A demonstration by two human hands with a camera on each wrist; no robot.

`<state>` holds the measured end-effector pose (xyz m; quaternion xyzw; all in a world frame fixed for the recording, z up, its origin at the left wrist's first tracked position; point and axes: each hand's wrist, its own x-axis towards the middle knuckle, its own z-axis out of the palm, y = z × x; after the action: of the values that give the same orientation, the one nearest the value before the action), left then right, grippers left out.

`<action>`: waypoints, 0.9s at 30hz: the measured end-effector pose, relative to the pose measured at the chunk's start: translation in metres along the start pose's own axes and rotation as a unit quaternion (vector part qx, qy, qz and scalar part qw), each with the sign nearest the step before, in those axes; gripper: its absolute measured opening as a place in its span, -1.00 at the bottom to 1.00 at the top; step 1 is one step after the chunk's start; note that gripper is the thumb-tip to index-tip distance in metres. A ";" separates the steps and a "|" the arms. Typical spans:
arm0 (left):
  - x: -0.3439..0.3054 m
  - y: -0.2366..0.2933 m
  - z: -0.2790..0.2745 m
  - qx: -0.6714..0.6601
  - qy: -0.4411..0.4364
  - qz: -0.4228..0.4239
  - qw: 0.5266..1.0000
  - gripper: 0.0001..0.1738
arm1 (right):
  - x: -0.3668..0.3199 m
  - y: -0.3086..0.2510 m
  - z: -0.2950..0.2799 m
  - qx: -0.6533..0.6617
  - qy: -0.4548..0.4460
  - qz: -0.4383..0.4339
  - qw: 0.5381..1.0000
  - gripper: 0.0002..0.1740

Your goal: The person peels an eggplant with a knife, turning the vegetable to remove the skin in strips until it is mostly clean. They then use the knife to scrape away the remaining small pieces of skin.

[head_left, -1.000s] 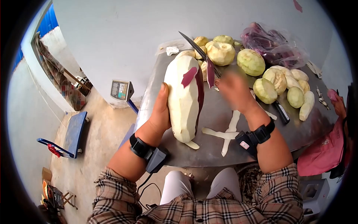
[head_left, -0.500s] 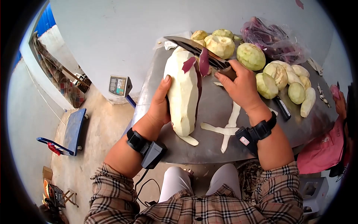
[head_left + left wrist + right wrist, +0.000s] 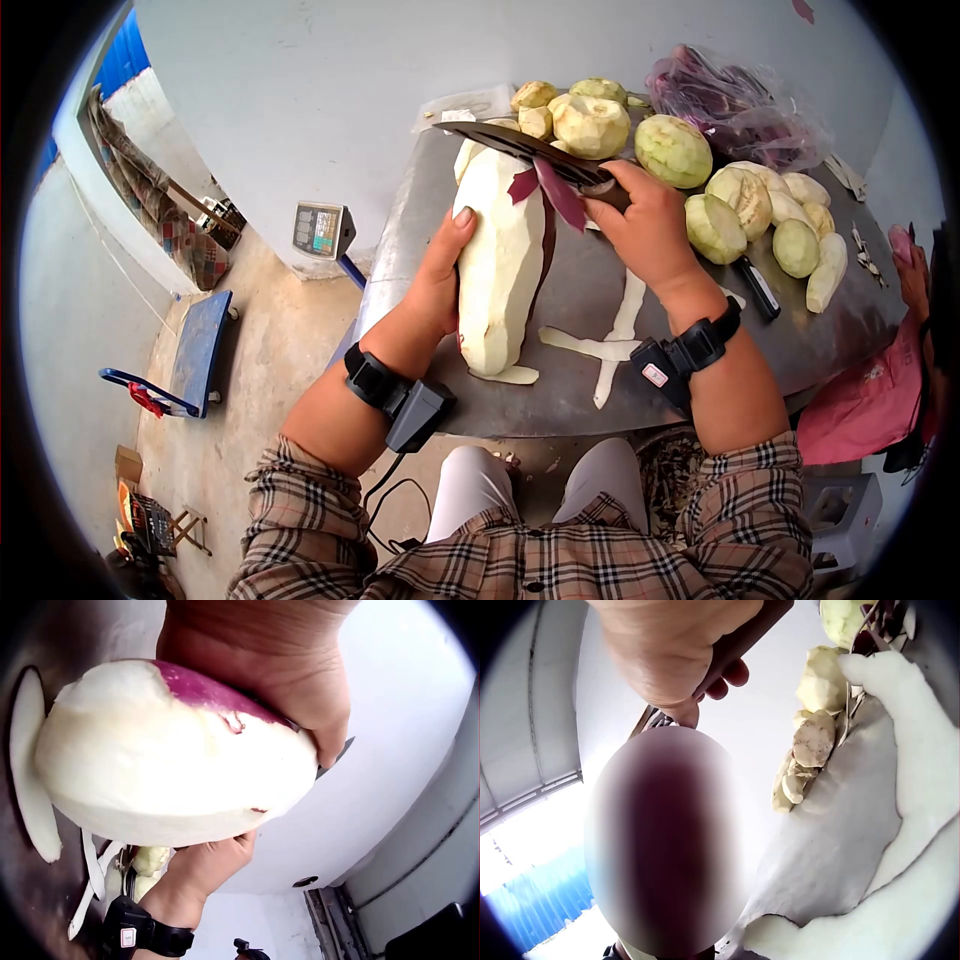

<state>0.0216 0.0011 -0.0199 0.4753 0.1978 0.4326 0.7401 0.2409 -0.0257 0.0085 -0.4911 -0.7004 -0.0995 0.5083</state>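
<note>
A large eggplant [image 3: 495, 270], peeled mostly to white flesh, stands tilted on the metal table [image 3: 590, 395], its long side toward me. My left hand [image 3: 436, 270] holds it from the left, thumb along its upper side. Dark skin remains down its right edge, and the left wrist view shows a magenta skin patch [image 3: 214, 694] under that hand. My right hand [image 3: 650, 225] grips the handle of a broad knife [image 3: 490, 138], whose blade crosses the eggplant's far end. A purple strip of peel [image 3: 560, 197] hangs beside the blade. A blurred oval hides much of the right wrist view.
White peel strips [image 3: 628, 305] lie on the table right of the eggplant. Peeled vegetables [image 3: 590, 125] sit behind and to the right, near a black-handled tool [image 3: 762, 290] and a plastic bag [image 3: 740, 120] of purple ones. Another person's hand [image 3: 908, 265] is at the far right.
The knife has swung from steeply angled to lying flatter across the eggplant's far end, then come slightly nearer me. The eggplant and my left hand have shifted a little right.
</note>
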 end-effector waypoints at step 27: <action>0.001 0.015 0.003 0.066 0.044 0.233 0.969 0.04 | 0.001 0.000 -0.007 -0.036 -0.024 0.030 0.999 -0.63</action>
<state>0.0172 0.0036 -0.0051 0.5364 0.1415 0.5997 0.5767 0.2453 -0.0291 0.0124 -0.5324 -0.6933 -0.0969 0.4759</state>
